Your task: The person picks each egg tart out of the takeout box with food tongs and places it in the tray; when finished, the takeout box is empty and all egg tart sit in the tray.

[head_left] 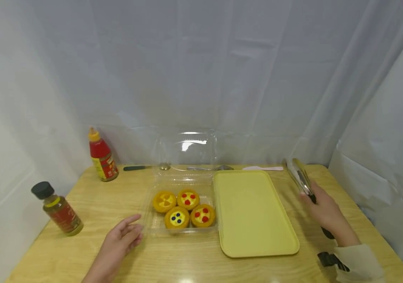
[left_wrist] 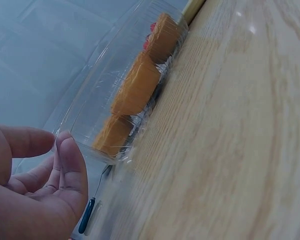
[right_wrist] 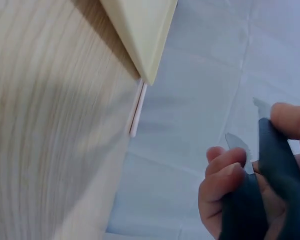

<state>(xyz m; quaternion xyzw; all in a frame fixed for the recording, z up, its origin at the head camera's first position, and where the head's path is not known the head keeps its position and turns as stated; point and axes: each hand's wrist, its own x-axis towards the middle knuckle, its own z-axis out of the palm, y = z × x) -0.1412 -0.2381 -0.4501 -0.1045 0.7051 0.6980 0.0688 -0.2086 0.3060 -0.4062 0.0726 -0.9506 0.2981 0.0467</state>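
Note:
My left hand (head_left: 118, 239) is at the left edge of a clear plastic container (head_left: 199, 230); in the left wrist view its thumb and finger (left_wrist: 72, 165) appear to pinch the rim. The hinged lid (head_left: 187, 147) stands raised at the back. Inside sit several tarts (head_left: 165, 201), topped with orange, red or dark blue pieces. To the right of the table my right hand (head_left: 325, 208) grips metal tongs (head_left: 298, 175) by their black handles (right_wrist: 277, 160). The tongs' tips are spread and point away from me, with nothing between them.
A yellow tray (head_left: 254, 212) lies right of the container. Along the back edge lie a dark-handled utensil (head_left: 136, 168), a fork (head_left: 224, 168) and a pink knife (head_left: 263, 168). A red sauce bottle (head_left: 103, 157) and a black-capped bottle (head_left: 60, 212) stand at left.

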